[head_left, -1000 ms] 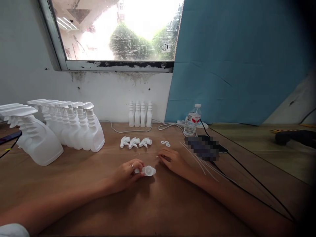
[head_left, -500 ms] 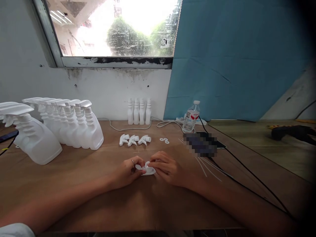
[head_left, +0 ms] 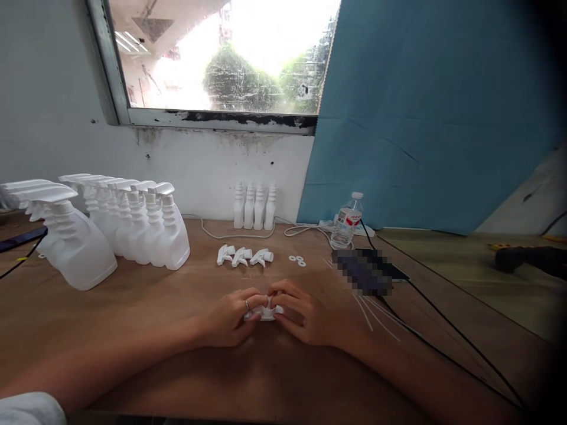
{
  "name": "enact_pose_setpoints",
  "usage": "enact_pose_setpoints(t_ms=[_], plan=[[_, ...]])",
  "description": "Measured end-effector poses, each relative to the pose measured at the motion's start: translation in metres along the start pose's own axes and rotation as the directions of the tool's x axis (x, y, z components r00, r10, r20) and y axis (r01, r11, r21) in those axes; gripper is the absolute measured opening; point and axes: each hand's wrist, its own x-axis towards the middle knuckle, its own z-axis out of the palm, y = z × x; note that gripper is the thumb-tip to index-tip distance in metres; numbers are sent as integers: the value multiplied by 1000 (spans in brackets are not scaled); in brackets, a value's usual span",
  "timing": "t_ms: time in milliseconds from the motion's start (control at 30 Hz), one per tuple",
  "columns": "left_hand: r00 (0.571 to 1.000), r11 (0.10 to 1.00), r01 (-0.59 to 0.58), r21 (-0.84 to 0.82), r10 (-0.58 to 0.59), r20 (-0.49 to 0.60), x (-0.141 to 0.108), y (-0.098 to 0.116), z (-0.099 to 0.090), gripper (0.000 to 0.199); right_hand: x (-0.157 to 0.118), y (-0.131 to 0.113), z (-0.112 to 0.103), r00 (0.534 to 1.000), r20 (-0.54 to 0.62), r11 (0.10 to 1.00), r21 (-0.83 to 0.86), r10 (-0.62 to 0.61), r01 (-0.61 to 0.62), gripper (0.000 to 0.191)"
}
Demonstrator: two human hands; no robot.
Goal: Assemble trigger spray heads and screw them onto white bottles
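Note:
My left hand [head_left: 241,316], with a ring on one finger, grips the left side of a white trigger spray head [head_left: 268,313] low over the table. My right hand [head_left: 301,311] closes on its other side, thumb below and fingers bent over the top. The fingers cover much of the spray head, so its finer parts are hidden. Just beyond my hands lie three more white spray heads [head_left: 241,257] in a row. Several small white washers [head_left: 297,260] rest to their right.
White spray bottles [head_left: 93,254] with heads fitted stand in rows at the left. Several bottles without heads [head_left: 254,206] stand by the wall. At the right are a water bottle [head_left: 348,221], a blurred-out item [head_left: 363,271], thin white tubes [head_left: 376,319] and black cables [head_left: 460,336].
My right fingers have moved over the top of the spray head, covering the round opening that showed before. The camera view has shifted slightly left and up.

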Motion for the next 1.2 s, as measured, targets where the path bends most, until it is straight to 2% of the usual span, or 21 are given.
enact_pose_setpoints(t_ms=[100,300,533,633,833,933,1067,1200], plan=[[1000,998,5,63,-5,-6,1,1,2,36,-1,3,3,1000,2,1000,2,6,-6,15],[1000,996,10,92,-8,-25,2,-4,9,36,-3,11,9,995,-33,980,-179,-98,91,15],[1000,998,-6,62,6,-3,3,-6,8,35,-4,11,13,998,-57,999,9,-33,34,18],[1000,998,-5,67,5,10,3,-6,8,36,-4,10,13,997,-65,999,23,-36,38,19],[1000,993,-28,115,28,6,1,-9,9,33,-2,1,11,997,-47,956,-288,-67,50,15],[999,989,-55,135,54,10,0,-9,8,27,-1,-4,14,999,-20,937,-348,-49,39,22],[997,991,-81,104,80,9,0,-10,7,24,-1,-6,17,1000,14,975,-222,8,-4,43],[999,997,-37,73,38,-19,1,-11,8,28,-2,0,17,999,18,997,-64,41,-40,37]])
